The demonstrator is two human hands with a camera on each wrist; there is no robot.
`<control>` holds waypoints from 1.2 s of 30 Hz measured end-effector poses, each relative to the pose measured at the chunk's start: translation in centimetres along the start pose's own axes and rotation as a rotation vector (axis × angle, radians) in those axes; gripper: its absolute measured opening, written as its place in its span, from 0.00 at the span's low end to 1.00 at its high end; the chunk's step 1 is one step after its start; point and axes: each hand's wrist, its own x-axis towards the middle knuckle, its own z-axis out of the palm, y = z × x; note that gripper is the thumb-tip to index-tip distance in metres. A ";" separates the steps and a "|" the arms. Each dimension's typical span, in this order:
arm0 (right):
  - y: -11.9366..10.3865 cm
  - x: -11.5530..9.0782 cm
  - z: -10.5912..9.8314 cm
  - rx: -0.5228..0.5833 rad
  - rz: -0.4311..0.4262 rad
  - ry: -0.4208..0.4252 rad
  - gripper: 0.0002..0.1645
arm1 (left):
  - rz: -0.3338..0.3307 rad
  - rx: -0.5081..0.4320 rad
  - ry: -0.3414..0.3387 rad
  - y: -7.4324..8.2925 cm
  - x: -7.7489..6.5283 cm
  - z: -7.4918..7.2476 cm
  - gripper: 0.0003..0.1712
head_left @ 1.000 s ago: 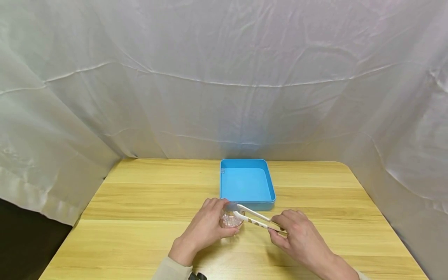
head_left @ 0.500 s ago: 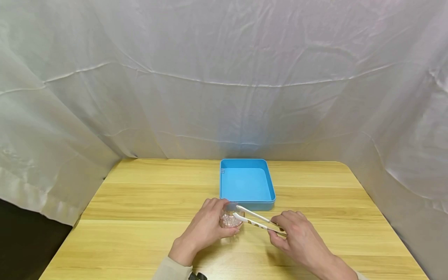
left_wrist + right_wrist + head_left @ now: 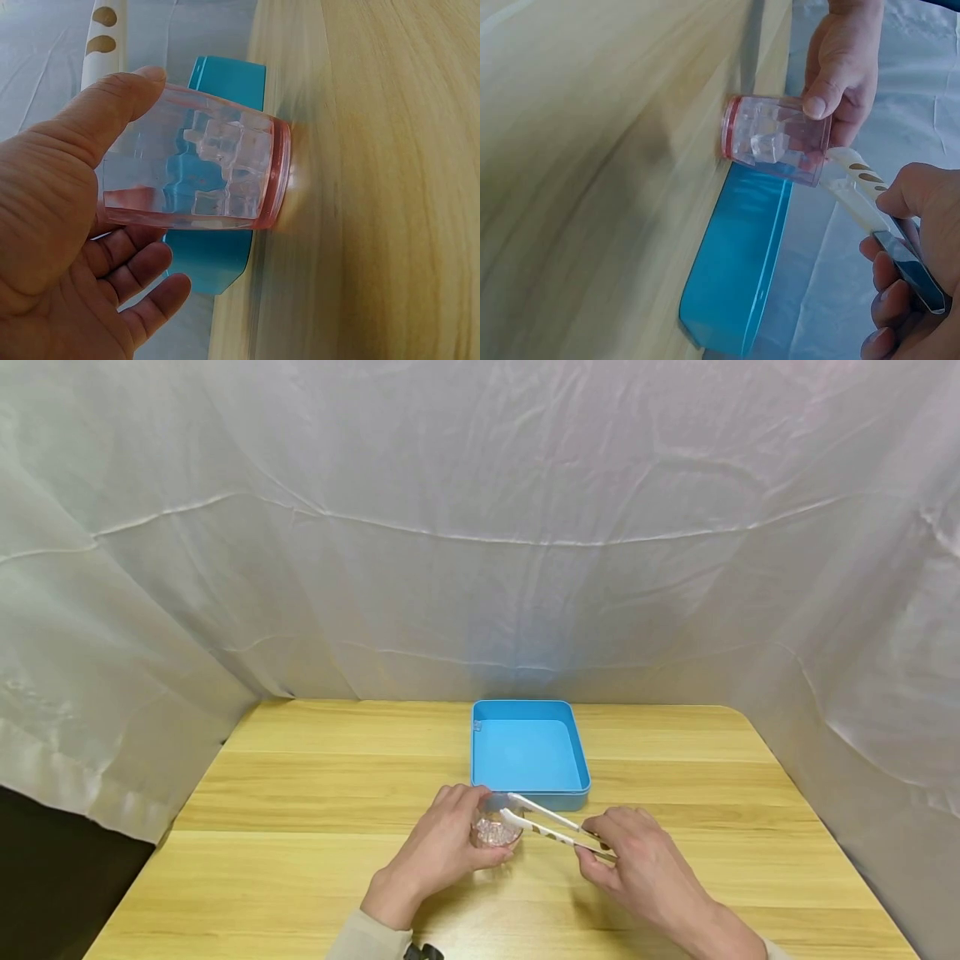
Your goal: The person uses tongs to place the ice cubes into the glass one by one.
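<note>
Around the rim of a clear, pink-tinted cup (image 3: 157, 161) I hold the fingers and thumb of my left hand (image 3: 438, 847). The cup stands upright on the table, its lower part filled with several clear cubes (image 3: 225, 169) that look like ice. My right hand (image 3: 641, 868) grips a pair of tongs (image 3: 907, 262) by the metal handle. Their white, brown-spotted arms (image 3: 543, 832) point left, with the tips spread apart at the cup's mouth. Right behind the cup sits a blue square tray (image 3: 525, 800); one small clear cube (image 3: 477, 726) lies at its far left corner.
The wood-grain table (image 3: 315, 802) extends to both sides of the hands. Grey-white cloth (image 3: 480, 568) hangs behind it and along both sides. A dark area (image 3: 60, 868) shows beyond the left edge.
The tong tips dipped slightly at the cup's mouth, then rose a little. My left hand, the cup and the tray have stayed in place.
</note>
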 end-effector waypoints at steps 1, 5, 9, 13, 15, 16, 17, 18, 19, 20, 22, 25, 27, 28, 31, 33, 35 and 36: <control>0.1 0.1 0.0 -0.001 0.000 0.001 0.07 | -0.001 -0.001 -0.001 0.0 0.0 0.0 0.45; 0.5 0.8 0.0 -0.009 0.014 -0.004 0.08 | -0.005 -0.004 -0.003 0.0 0.1 0.0 0.46; 1.0 1.6 0.1 -0.024 0.049 -0.031 0.10 | -0.013 -0.006 -0.010 -0.1 0.1 0.0 0.46; 1.4 2.4 0.5 -0.048 0.104 -0.068 0.09 | -0.013 -0.009 -0.014 -0.1 0.2 0.0 0.46; 1.6 2.8 0.7 -0.058 0.130 -0.090 0.09 | -0.012 -0.012 -0.014 -0.1 0.2 0.0 0.46; 1.7 2.9 0.9 -0.061 0.139 -0.100 0.09 | -0.011 -0.013 -0.015 -0.1 0.2 0.0 0.46; 1.8 3.2 1.0 -0.062 0.147 -0.110 0.08 | -0.011 -0.015 -0.016 -0.1 0.1 0.0 0.46; 2.0 3.4 1.2 -0.062 0.154 -0.121 0.08 | -0.012 -0.017 -0.017 -0.1 0.2 -0.1 0.46; 2.1 3.6 1.3 -0.059 0.158 -0.129 0.08 | -0.011 -0.018 -0.017 -0.1 0.2 -0.1 0.46; 2.3 3.9 1.5 -0.059 0.162 -0.137 0.08 | -0.011 -0.018 -0.017 -0.1 0.2 -0.1 0.46; 2.5 4.4 1.9 -0.054 0.174 -0.149 0.07 | -0.009 -0.014 -0.017 -0.1 0.2 -0.1 0.46; 3.0 5.2 2.4 -0.051 0.192 -0.165 0.07 | -0.003 -0.006 -0.016 -0.1 0.2 -0.1 0.46; 3.2 5.7 2.8 -0.054 0.201 -0.168 0.08 | 0.000 0.000 -0.017 -0.1 0.2 0.0 0.47; 3.4 6.0 2.9 -0.058 0.202 -0.168 0.09 | 0.000 -0.001 -0.017 -0.1 0.2 0.0 0.47; 3.8 6.8 3.4 -0.069 0.208 -0.178 0.12 | 0.004 0.002 -0.018 -0.1 0.2 0.0 0.46; 4.0 7.4 3.7 -0.076 0.211 -0.192 0.15 | 0.006 0.002 -0.019 -0.1 0.2 0.0 0.46; 4.3 7.9 4.2 -0.083 0.214 -0.208 0.18 | 0.008 0.002 -0.018 -0.1 0.1 -0.1 0.46; 4.4 8.1 4.4 -0.087 0.217 -0.215 0.18 | 0.009 0.001 -0.017 -0.1 0.1 -0.1 0.46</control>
